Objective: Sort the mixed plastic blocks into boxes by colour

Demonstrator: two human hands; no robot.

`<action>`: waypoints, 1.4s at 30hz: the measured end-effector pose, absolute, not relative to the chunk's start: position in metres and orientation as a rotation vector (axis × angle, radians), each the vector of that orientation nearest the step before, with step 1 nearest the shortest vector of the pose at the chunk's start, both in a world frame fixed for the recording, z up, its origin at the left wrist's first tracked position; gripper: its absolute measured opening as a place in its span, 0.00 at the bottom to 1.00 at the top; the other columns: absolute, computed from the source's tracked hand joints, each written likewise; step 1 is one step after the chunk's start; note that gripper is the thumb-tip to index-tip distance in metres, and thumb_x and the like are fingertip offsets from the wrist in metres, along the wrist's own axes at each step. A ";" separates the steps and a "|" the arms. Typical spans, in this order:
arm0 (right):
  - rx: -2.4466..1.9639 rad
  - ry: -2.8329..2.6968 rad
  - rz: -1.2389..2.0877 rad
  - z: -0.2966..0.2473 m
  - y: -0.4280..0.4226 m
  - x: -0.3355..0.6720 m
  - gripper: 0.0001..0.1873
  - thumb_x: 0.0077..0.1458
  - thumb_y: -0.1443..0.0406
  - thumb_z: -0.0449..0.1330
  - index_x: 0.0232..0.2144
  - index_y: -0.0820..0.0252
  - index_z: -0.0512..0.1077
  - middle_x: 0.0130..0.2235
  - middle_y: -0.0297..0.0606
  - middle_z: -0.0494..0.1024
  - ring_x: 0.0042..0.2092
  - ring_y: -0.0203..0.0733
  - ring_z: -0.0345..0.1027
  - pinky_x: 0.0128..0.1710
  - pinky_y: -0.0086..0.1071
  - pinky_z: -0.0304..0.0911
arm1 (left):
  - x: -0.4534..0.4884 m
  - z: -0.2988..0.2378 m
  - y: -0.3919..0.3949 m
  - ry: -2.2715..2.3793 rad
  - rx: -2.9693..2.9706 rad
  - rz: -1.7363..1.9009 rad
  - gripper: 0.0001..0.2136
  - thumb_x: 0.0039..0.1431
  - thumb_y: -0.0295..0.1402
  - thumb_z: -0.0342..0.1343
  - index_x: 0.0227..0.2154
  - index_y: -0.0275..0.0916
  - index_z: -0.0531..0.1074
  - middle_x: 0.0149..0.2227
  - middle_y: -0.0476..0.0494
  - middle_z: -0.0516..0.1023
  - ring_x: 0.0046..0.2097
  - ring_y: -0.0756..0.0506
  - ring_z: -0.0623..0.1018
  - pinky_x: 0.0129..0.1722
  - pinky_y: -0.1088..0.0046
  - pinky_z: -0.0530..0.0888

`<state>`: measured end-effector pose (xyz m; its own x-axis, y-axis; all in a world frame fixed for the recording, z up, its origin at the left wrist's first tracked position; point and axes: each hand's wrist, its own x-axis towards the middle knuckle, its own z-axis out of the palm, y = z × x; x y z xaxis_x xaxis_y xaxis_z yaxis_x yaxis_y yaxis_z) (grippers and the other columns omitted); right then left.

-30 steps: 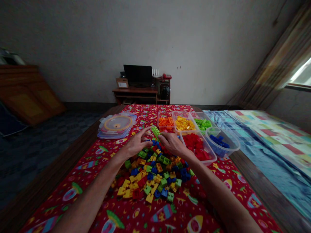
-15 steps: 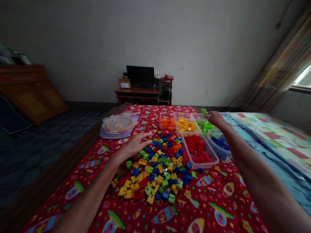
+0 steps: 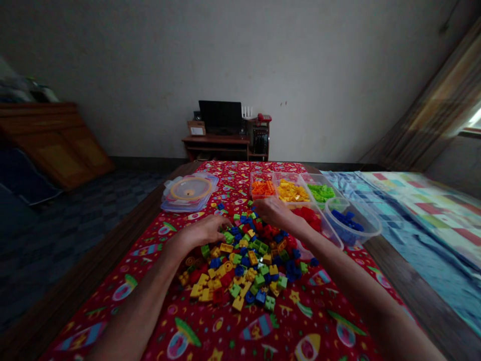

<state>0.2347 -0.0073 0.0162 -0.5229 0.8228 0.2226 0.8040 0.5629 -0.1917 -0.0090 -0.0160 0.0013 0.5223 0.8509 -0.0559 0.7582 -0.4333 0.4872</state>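
Observation:
A heap of mixed toy building bricks (image 3: 240, 265) in yellow, green, blue, red and orange lies on the red patterned tablecloth (image 3: 210, 331). My left hand (image 3: 208, 229) is at the heap's left edge, thumb and fingers curved and apart, close to green bricks. Over the heap's far side is my right hand (image 3: 273, 211), its fingertips pointing down and largely hidden behind the hand. Beyond it stand clear boxes of orange bricks (image 3: 263, 188), yellow bricks (image 3: 291, 191) and light green bricks (image 3: 320, 193). My right forearm partly covers the box of red bricks (image 3: 308, 218).
A round clear tub (image 3: 370, 223) with blue bricks stands at the right, near the table edge. Stacked plastic lids (image 3: 190, 193) lie at the far left of the cloth. A bed (image 3: 413, 200) adjoins on the right; a desk with a monitor (image 3: 220, 117) stands by the wall.
My right hand has come left from above the light green box, where it held a green brick, to the heap. My left hand has moved slightly down onto the heap's edge.

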 end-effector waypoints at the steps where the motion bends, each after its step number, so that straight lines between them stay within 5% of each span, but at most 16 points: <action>1: -1.311 -2.542 0.105 0.012 -0.010 0.226 0.10 0.55 0.71 0.51 0.33 0.63 0.73 0.28 0.39 0.73 0.28 0.35 0.60 0.28 0.29 0.50 | -0.007 0.000 -0.016 1.300 2.293 0.251 0.15 0.41 0.29 0.58 0.36 0.42 0.78 0.38 0.45 0.81 0.40 0.41 0.79 0.39 0.73 0.73; 7: -1.167 -2.669 0.150 -0.004 -0.019 0.203 0.09 0.57 0.72 0.50 0.34 0.65 0.71 0.31 0.41 0.73 0.32 0.35 0.61 0.33 0.27 0.53 | -0.014 -0.008 -0.003 1.302 2.290 0.279 0.12 0.40 0.32 0.58 0.32 0.43 0.78 0.31 0.48 0.82 0.32 0.44 0.78 0.31 0.75 0.72; 17: -1.410 -2.549 0.042 0.004 -0.024 0.209 0.12 0.58 0.72 0.48 0.34 0.64 0.72 0.28 0.42 0.73 0.28 0.36 0.62 0.28 0.29 0.50 | -0.046 -0.002 0.017 1.492 2.262 0.531 0.11 0.44 0.39 0.54 0.26 0.41 0.78 0.30 0.45 0.81 0.33 0.43 0.77 0.33 0.72 0.71; 25: -1.241 -2.659 0.133 0.002 0.006 0.173 0.11 0.57 0.67 0.55 0.42 0.64 0.72 0.42 0.49 0.76 0.43 0.45 0.69 0.38 0.31 0.61 | -0.032 -0.013 0.019 1.464 2.255 0.687 0.16 0.51 0.44 0.51 0.32 0.39 0.78 0.34 0.43 0.81 0.36 0.42 0.78 0.36 0.71 0.72; 30: -1.251 -2.647 0.148 -0.006 0.012 0.164 0.16 0.54 0.72 0.52 0.44 0.68 0.73 0.40 0.50 0.77 0.41 0.44 0.70 0.38 0.31 0.61 | -0.036 -0.025 0.027 1.393 2.209 0.795 0.18 0.51 0.46 0.52 0.34 0.37 0.77 0.35 0.41 0.81 0.37 0.42 0.78 0.37 0.70 0.73; 36: -1.103 -2.393 0.292 0.004 0.000 0.184 0.21 0.57 0.70 0.51 0.53 0.66 0.66 0.28 0.37 0.75 0.30 0.36 0.65 0.33 0.27 0.55 | -0.022 -0.016 0.019 1.346 1.993 0.950 0.22 0.49 0.47 0.54 0.42 0.35 0.74 0.32 0.43 0.79 0.34 0.42 0.78 0.34 0.68 0.74; 42: -1.105 -2.446 0.300 0.008 -0.018 0.187 0.10 0.58 0.66 0.54 0.40 0.66 0.72 0.27 0.35 0.72 0.29 0.34 0.61 0.30 0.27 0.50 | 0.010 -0.007 0.001 1.203 2.031 0.963 0.25 0.50 0.48 0.56 0.47 0.36 0.71 0.35 0.42 0.79 0.36 0.42 0.79 0.37 0.68 0.75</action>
